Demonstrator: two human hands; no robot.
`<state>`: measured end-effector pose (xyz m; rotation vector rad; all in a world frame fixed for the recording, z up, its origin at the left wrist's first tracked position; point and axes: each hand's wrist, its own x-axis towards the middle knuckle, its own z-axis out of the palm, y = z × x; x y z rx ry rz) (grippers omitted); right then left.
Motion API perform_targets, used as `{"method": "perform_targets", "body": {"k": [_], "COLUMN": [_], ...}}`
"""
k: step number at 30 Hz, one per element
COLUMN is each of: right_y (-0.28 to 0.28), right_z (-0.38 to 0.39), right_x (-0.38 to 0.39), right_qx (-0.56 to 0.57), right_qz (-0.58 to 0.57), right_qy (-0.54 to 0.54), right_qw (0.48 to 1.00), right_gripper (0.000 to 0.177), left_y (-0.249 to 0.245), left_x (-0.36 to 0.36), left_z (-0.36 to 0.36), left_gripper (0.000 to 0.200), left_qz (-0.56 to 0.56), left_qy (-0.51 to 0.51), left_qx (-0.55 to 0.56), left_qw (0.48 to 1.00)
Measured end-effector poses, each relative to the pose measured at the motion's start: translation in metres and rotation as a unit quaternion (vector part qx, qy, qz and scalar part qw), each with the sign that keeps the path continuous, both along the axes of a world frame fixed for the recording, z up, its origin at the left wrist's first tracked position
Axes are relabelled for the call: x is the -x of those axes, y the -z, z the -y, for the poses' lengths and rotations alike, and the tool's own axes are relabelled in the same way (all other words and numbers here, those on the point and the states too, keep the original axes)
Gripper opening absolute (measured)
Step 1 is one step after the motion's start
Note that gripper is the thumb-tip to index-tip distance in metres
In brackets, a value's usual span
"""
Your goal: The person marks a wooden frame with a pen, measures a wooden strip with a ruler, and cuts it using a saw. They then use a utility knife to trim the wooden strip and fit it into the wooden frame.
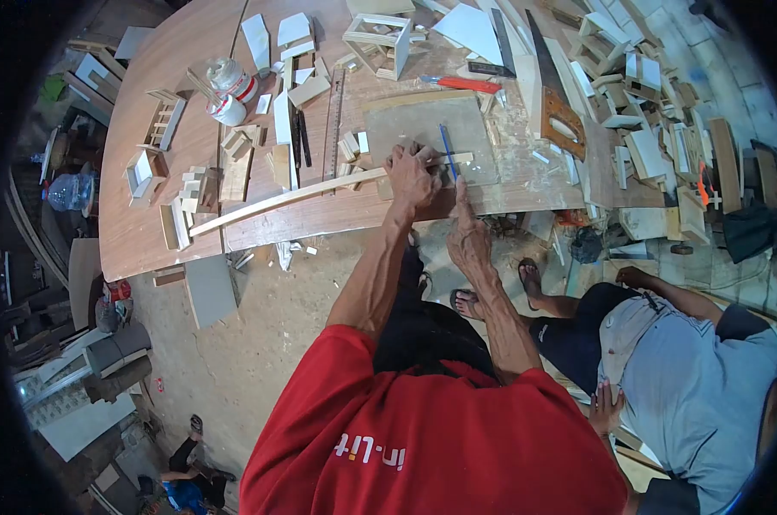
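Observation:
A long thin wooden strip (303, 190) runs along the table's near edge, its right end on a grey board (406, 123). My left hand (412, 178) is closed on the strip near that end and presses it down. Closed too, my right hand (467, 233) grips the near end of a narrow blue blade (448, 148), with the index finger stretched along it. The blade, which looks like a hacksaw blade, lies across the strip just right of my left hand. How its lower end sits in my fingers is hidden.
On the wooden table (268, 225) are a red cutter knife (461, 83), a handsaw (560, 120), a steel ruler (333, 120), glue jars (230, 94) and small wooden frames (380, 43). Wood pieces (637, 129) pile up at right. A person in grey (680, 369) sits close by on my right.

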<state>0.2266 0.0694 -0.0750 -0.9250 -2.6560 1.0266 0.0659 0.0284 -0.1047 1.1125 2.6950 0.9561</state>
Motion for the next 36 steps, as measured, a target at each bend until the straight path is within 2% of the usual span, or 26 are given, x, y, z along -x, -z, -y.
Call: {"method": "perform_targets", "body": {"k": [5, 11, 13, 14, 16, 18, 20, 22, 23, 25, 26, 28, 31, 34, 36], "right_y": [0.01, 0.005, 0.01, 0.011, 0.001, -0.001, 0.0, -0.002, 0.007, 0.02, 0.021, -0.014, -0.014, 0.005, 0.0], "right_z": [0.0, 0.005, 0.003, 0.004, 0.012, 0.019, 0.019, 0.013, 0.007, 0.003, 0.004, 0.018, 0.018, 0.005, 0.01], "right_x": [-0.004, -0.004, -0.005, -0.01, -0.019, -0.035, -0.037, -0.023, -0.017, -0.003, -0.01, -0.021, -0.024, -0.002, -0.014], "right_qx": [-0.021, -0.012, -0.05, -0.049, -0.039, -0.056, -0.071, -0.029, -0.028, -0.064, -0.066, -0.041, -0.04, -0.033, -0.018], "right_qz": [-0.046, 0.007, -0.06, -0.058, 0.021, 0.022, 0.023, 0.06, 0.06, -0.001, -0.003, 0.015, 0.039, 0.003, 0.025], "right_qy": [-0.015, -0.006, -0.023, -0.023, -0.017, -0.028, -0.041, 0.002, 0.004, -0.063, -0.061, -0.007, -0.012, -0.017, -0.011], "right_qw": [0.999, 1.0, 0.997, 0.997, 0.999, 0.998, 0.996, 0.998, 0.998, 0.996, 0.996, 0.999, 0.998, 0.999, 0.999], "right_gripper": [0.084, 0.083, 0.082, 0.082, 0.081, 0.082, 0.082, 0.082, 0.082, 0.083, 0.083, 0.082, 0.081, 0.081, 0.082], "left_y": [0.014, 0.005, 0.008, 0.01, 0.012, 0.014, 0.013, 0.008, 0.005, 0.008, 0.008, 0.008, 0.008, 0.008, 0.007], "left_x": [-0.003, -0.009, -0.01, -0.01, -0.008, -0.008, -0.008, -0.009, -0.009, -0.01, -0.008, -0.008, -0.009, -0.008, -0.008], "left_z": [0.001, 0.005, 0.004, 0.003, 0.002, 0.002, 0.001, 0.001, 0.001, 0.003, 0.002, 0.0, 0.003, 0.001, 0.001], "left_gripper": [0.02, 0.021, 0.023, 0.027, 0.031, 0.02, 0.02, 0.021, 0.025, 0.032, 0.032, 0.032, 0.032, 0.032, 0.032], "left_qz": [-0.025, -0.012, 0.0, 0.003, 0.003, -0.024, -0.021, -0.018, -0.008, 0.001, 0.001, 0.004, 0.006, 0.015, 0.006], "left_qy": [0.006, -0.015, -0.011, -0.016, -0.021, -0.027, -0.028, -0.026, -0.025, -0.021, -0.023, -0.028, -0.027, -0.025, -0.023], "left_qx": [-0.048, -0.046, -0.047, -0.038, -0.03, -0.062, -0.059, -0.056, -0.046, -0.032, -0.036, -0.042, -0.013, -0.027, -0.04], "left_qw": [0.999, 0.999, 0.999, 0.999, 0.999, 0.997, 0.998, 0.998, 0.999, 0.999, 0.999, 0.999, 1.0, 0.999, 0.999]}}
